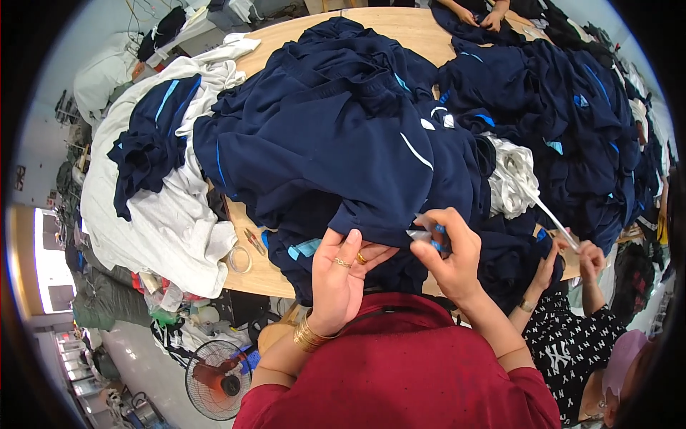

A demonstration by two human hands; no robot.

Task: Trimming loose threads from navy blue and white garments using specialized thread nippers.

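A big heap of navy blue garments [321, 136] with light blue and white trim lies in front of me on the wooden table. My left hand [339, 279], with rings and gold bangles, pinches the near edge of the top garment between thumb and fingers. Just right of it, my right hand [454, 257] grips small thread snips [439, 233] with blue on the handle. Their metal blades are apart, close to the cloth's edge. The fingers cover part of the snips, and the fingertips of my left hand are partly behind the fabric.
Light grey cloth [153, 222] drapes the left side, a navy piece [153, 143] on it. A tape roll [240, 259] lies nearby. Another navy heap [536, 121] stands right. A co-worker's hands [572, 257] pull a white strip [550, 211]; another person's hands [480, 18] work at far right.
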